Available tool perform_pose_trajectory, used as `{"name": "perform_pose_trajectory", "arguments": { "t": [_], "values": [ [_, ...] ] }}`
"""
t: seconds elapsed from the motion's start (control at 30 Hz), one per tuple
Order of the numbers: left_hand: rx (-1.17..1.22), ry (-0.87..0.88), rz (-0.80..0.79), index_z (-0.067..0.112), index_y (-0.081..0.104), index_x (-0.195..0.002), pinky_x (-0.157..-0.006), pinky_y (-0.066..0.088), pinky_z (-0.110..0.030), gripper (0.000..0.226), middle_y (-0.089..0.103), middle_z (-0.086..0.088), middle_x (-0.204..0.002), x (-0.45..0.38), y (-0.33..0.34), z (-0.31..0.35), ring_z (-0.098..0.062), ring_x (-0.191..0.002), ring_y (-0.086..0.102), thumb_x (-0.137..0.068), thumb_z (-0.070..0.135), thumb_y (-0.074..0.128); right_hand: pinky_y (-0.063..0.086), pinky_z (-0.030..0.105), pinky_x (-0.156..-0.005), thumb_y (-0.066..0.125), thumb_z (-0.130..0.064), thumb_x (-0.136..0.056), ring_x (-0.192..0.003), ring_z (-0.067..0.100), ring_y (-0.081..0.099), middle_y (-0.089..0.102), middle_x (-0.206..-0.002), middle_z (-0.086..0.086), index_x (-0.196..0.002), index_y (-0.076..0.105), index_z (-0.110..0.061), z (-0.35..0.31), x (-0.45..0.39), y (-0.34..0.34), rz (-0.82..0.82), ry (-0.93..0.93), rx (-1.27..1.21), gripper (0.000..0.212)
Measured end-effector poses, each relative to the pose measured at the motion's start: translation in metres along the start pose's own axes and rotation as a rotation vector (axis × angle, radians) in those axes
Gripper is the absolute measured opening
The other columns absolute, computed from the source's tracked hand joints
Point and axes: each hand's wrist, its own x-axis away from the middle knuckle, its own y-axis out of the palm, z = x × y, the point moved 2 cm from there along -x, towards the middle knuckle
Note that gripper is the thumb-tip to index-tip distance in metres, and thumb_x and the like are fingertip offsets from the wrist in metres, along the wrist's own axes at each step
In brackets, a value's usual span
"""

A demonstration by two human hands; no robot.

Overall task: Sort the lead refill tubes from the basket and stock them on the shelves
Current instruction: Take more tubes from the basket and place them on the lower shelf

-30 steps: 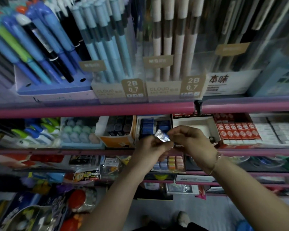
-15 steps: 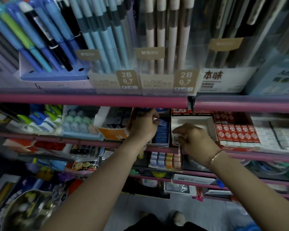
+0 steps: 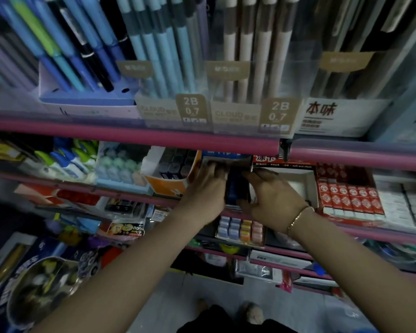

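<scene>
A display box (image 3: pixel 223 154) of dark blue lead refill tubes (image 3: pixel 235 188) stands on the middle pink-edged shelf (image 3: pixel 130 138). My left hand (image 3: pixel 205 188) reaches into the box from the left. Its fingertips are buried among the tubes, so any tube in them is hidden. My right hand (image 3: pixel 273 199) lies against the box's right side, with fingers stretched along the top of the tubes and thumb at the front. The basket is out of view.
An orange box of dark refills (image 3: pixel 173 171) stands left of the blue box, and an open white box (image 3: pixel 296 181) and red packs (image 3: pixel 346 193) to the right. Pencil displays (image 3: pixel 168 56) fill the shelf above. Small erasers (image 3: pixel 240 229) lie below.
Both hands rose from in front of the shelf, where they held a small clear tube, to the blue refill box. The left went into it and the tube is out of sight.
</scene>
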Motion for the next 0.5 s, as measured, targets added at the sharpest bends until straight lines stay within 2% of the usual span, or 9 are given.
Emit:
{"name": "perform_pose_trajectory", "arguments": {
  "t": [0.03,0.1,0.13,0.2,0.27,0.4,0.5],
  "values": [
    [-0.082,-0.009,-0.074,0.001,0.036,-0.139,-0.101,0.037,-0.039,0.052,0.03,-0.018,-0.143,0.01,-0.001,-0.002,-0.035,-0.132,0.028,-0.089,0.002,0.05,0.031,0.041,-0.109,0.056,-0.05,-0.08,-0.128,0.032,0.041,0.046,-0.137,0.014,-0.139,0.041,-0.01,-0.003,-0.002,0.0,-0.003,-0.049,0.108,0.073],
    [-0.252,-0.019,-0.181,-0.003,0.025,-0.144,-0.106,0.034,-0.038,0.057,0.016,-0.022,-0.151,0.024,-0.002,-0.007,-0.035,-0.14,0.016,-0.094,0.011,0.047,0.014,0.047,-0.116,0.037,-0.069,-0.075,-0.139,0.03,0.023,0.03,-0.149,0.013,-0.145,0.028,-0.009,-0.009,-0.008,0.002,-0.075,-0.103,0.303,0.092],
    [-0.327,-0.011,-0.204,-0.003,0.016,-0.147,-0.11,0.031,-0.038,0.062,0.009,-0.023,-0.154,0.028,-0.002,-0.009,-0.035,-0.143,0.011,-0.096,0.017,0.046,0.006,0.048,-0.117,0.029,-0.073,-0.074,-0.142,0.029,0.015,0.022,-0.153,0.011,-0.147,0.021,-0.008,-0.01,-0.011,0.006,-0.119,-0.108,0.361,0.098],
    [-0.42,0.021,-0.196,-0.004,0.006,-0.148,-0.116,0.021,-0.04,0.067,0.005,-0.023,-0.156,0.029,-0.002,-0.01,-0.034,-0.144,0.007,-0.098,0.021,0.043,-0.007,0.051,-0.114,0.027,-0.076,-0.077,-0.145,0.026,0.006,0.015,-0.156,0.011,-0.149,0.01,-0.006,-0.01,-0.02,0.014,-0.194,-0.098,0.441,0.102],
    [-0.446,0.027,-0.182,-0.004,0.004,-0.149,-0.116,0.021,-0.04,0.068,0.007,-0.023,-0.156,0.029,-0.001,-0.009,-0.034,-0.144,0.008,-0.097,0.021,0.04,-0.012,0.054,-0.112,0.031,-0.074,-0.079,-0.145,0.024,0.008,0.018,-0.155,0.011,-0.149,0.01,-0.005,-0.011,-0.025,0.018,-0.238,-0.077,0.481,0.101],
    [-0.474,0.033,-0.202,-0.003,0.007,-0.149,-0.113,0.018,-0.042,0.066,0.011,-0.023,-0.156,0.032,0.006,-0.011,-0.034,-0.144,0.01,-0.1,0.033,0.033,-0.011,0.057,-0.111,0.023,-0.075,-0.076,-0.14,0.021,0.025,0.038,-0.146,0.01,-0.143,0.029,-0.007,-0.012,-0.026,0.021,-0.211,-0.055,0.462,0.096],
    [-0.441,0.005,-0.165,-0.005,0.011,-0.148,-0.111,0.022,-0.044,0.061,0.017,-0.026,-0.154,0.034,0.013,-0.008,-0.037,-0.141,0.019,-0.104,0.035,0.026,-0.011,0.055,-0.112,0.033,-0.068,-0.082,-0.134,0.02,0.036,0.047,-0.139,0.008,-0.139,0.039,-0.011,-0.017,-0.026,0.021,-0.212,-0.056,0.476,0.081]
  ]
}}
